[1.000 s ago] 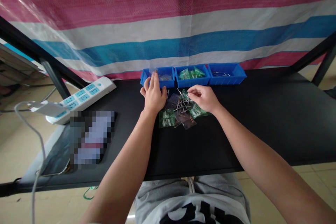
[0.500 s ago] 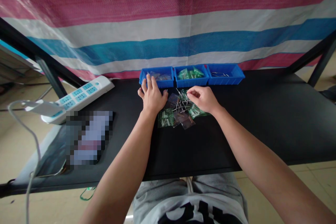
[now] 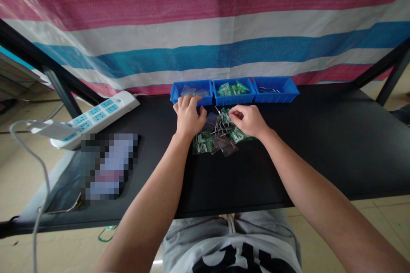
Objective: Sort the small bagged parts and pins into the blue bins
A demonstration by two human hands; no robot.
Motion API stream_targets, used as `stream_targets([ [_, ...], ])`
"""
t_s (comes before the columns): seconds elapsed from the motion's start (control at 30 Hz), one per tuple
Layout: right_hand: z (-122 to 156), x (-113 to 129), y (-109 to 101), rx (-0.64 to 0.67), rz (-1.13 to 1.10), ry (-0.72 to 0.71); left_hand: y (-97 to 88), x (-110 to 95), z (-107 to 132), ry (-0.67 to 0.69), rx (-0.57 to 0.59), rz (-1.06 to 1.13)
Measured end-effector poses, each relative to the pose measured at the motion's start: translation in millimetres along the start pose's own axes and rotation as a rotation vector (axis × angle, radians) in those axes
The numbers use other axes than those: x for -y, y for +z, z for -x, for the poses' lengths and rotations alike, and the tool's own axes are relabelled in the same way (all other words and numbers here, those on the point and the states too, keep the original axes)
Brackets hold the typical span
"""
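Observation:
My left hand (image 3: 188,116) is just in front of the left blue bin (image 3: 206,101), palm down with its fingers apart and nothing seen in them. Clear small bags (image 3: 194,91) lie inside that bin. My right hand (image 3: 249,119) hovers at the right side of the pile, thumb and fingertips pinched together; what they hold, if anything, is hidden. Between the hands lie loose metal pins (image 3: 221,129), green-tinted bags (image 3: 202,143) and a clear bag (image 3: 226,146) with thin brownish pieces. The middle blue bin (image 3: 233,101) contains green bags (image 3: 233,89); the right blue bin (image 3: 277,97) contains a few metal pins (image 3: 268,90).
A white power strip (image 3: 96,119) with a plugged-in charger (image 3: 53,131) stands on the left of the black table (image 3: 336,145). Its cable hangs over the edge. A blurred-out phone-like object (image 3: 112,166) lies nearby. A striped sheet (image 3: 205,30) hangs behind the bins.
My left hand has drawn back from the left bin toward me, its fingers now less spread and lower. My right hand has barely moved.

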State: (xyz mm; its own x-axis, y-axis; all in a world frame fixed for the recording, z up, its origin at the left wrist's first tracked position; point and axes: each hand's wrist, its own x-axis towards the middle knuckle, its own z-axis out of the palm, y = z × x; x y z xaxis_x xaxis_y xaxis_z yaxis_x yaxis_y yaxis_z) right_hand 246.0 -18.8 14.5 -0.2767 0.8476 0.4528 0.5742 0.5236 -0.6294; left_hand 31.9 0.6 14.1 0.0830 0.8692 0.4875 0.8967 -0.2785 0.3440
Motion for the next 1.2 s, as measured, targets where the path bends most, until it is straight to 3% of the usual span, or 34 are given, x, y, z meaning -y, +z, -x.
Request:
stream_targets([
  [0.2, 0, 1, 0, -0.022, 0.030, -0.013, 4.6, -11, 4, 0.106, 0.269, -0.068],
  [0.37, 0, 0, 0, -0.016, 0.041, -0.009, 3.2, -18, 8, 0.059, 0.324, -0.213],
  [0.53, 0, 1, 1, -0.005, 0.040, -0.008, 3.5, -20, 8, -0.044, 0.382, -0.170],
  [1.07, 0, -3, 3, 0.017, 0.041, -0.009, 14.9, -21, 11, -0.096, 0.293, 0.020],
  [1.2, 0, -4, 4, 0.018, 0.038, -0.003, 13.4, -22, 11, -0.100, 0.290, -0.021],
])
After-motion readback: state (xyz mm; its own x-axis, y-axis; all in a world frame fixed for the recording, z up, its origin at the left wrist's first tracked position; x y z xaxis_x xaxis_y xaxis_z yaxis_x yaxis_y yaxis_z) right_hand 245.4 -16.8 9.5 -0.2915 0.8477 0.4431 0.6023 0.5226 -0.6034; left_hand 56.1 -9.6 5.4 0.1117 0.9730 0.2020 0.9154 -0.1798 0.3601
